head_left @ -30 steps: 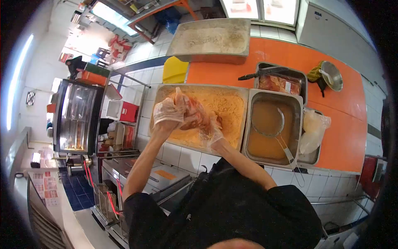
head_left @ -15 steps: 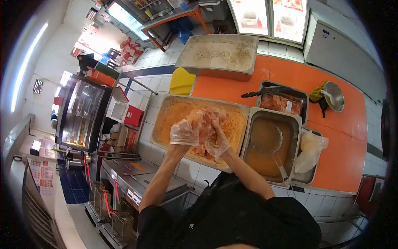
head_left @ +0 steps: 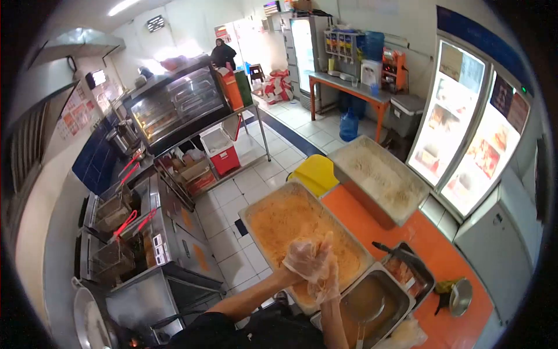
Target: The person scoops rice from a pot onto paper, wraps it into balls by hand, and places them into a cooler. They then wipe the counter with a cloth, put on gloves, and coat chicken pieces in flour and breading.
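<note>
My left hand (head_left: pixel 303 260), in a clear plastic glove, is closed over the near half of a metal pan (head_left: pixel 256 230) of orange, crumbly coating (head_left: pixel 296 215). My right hand (head_left: pixel 327 276), gloved as well, presses against it from the right with its fingers bent. Whatever lies between the two palms is hidden by the gloves. Just right of my right hand sits a deep metal pan of brownish liquid (head_left: pixel 357 305), with a round wire strainer (head_left: pixel 378 311) in it.
A pan of pale flour (head_left: pixel 381 174) stands on the orange table (head_left: pixel 363 218). Packed raw meat (head_left: pixel 401 273) lies in a tray, near a metal bowl (head_left: pixel 462 296). Fryers with red-handled baskets (head_left: pixel 110 259) line the left. A person (head_left: pixel 223 53) is far back.
My view has tilted up and turned, so more of the room shows. Raw meat seen between my hands before is not visible now. My hands have drawn closer together.
</note>
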The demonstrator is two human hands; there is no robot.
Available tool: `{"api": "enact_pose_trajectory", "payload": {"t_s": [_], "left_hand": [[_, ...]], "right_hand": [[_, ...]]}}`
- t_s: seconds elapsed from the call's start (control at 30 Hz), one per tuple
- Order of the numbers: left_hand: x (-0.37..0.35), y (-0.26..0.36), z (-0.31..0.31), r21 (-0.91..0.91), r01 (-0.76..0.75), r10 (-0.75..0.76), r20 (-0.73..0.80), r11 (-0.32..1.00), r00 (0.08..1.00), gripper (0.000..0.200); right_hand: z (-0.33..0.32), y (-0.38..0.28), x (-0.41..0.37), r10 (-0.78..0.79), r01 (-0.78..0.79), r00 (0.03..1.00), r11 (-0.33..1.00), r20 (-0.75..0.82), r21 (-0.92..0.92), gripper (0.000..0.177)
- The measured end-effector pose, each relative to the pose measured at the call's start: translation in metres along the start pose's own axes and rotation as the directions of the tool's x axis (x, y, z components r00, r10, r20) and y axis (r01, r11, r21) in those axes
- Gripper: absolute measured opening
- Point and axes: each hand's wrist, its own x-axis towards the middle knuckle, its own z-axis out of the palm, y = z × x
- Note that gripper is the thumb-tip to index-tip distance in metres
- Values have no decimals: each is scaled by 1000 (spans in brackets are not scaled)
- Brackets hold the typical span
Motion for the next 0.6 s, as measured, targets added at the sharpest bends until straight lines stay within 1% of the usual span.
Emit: {"api": "enact_pose_trajectory", "payload": {"t_s": [0.03, 0.07, 0.1, 0.13, 0.2, 0.23, 0.27, 0.3, 0.33, 0.37, 0.4, 0.43, 0.47, 0.5, 0.53, 0.57, 0.6], "left_hand": [[9, 5, -9, 40, -24, 26, -52, 999, 998, 36], [16, 12, -20, 79, -36, 44, -99, 996, 994, 31], [41, 21, -41, 76, -14, 19, -62, 997, 998, 21], [40, 16, -43, 69, 10, -4, -78, 998, 997, 21], [40, 1, -43, 7, 150, -149, 114, 989, 982, 20], [30, -11, -34, 2, 139, -139, 90, 990, 986, 20], [5, -26, -20, -113, 231, -215, 137, 966, 967, 20], [-17, -39, -11, -222, 324, -283, 199, 920, 938, 21], [-35, -51, -10, -177, 378, -350, 171, 909, 921, 21], [-48, -64, -14, -132, 439, -421, 141, 889, 896, 22], [-53, -79, -26, -135, 444, -427, 134, 886, 894, 22], [-58, -94, -42, 32, 502, -493, 258, 864, 831, 23], [-64, -110, -55, 203, 530, -565, 365, 824, 740, 27], [-72, -131, -64, 202, 543, -577, 362, 815, 732, 27], [-82, -155, -71, 119, 787, -761, 376, 606, 529, 33], [-94, -181, -79, 40, 945, -868, 408, 325, 281, 40], [-114, -209, -84, 40, 950, -875, 401, 311, 270, 40]], "right_hand": [[0, 2, -3, -21, 18, 998, 998, -53, -52, 50], [-1, 4, -7, -2, -2, 998, 997, -61, -72, 50], [-3, 5, -11, 17, -22, 995, 999, -103, -46, 50], [-5, 4, -12, 32, -35, 989, 999, -141, -22, 50], [-7, -2, -2, 42, -37, 979, 999, -201, 27, 50], [-6, -7, 11, 32, -21, 976, 998, -216, 54, 50], [-67, -14, 33, 108, -108, 994, 992, 3, 58, 49], [-129, -21, 55, 183, -193, 955, 981, 234, 22, 48], [-190, -29, 77, 243, -249, 865, 967, 440, -44, 47], [-147, -16, 69, 55, -34, 986, 991, 157, -128, 44], [-93, -3, 57, -174, 90, 965, 924, -198, -372, 42], [-39, 9, 46, -345, 18, 809, 823, -475, -567, 40], [8, 19, 46, -339, 7, 812, 820, -475, -572, 40], [52, 31, 51, -375, 1, 783, 798, -496, -602, 38], [83, 46, 59, -409, -11, 754, 775, -514, -632, 36], [103, 64, 73, -399, -25, 760, 770, -513, -637, 36], [119, 85, 89, -504, 69, 740, 715, -445, -696, 32]]}}
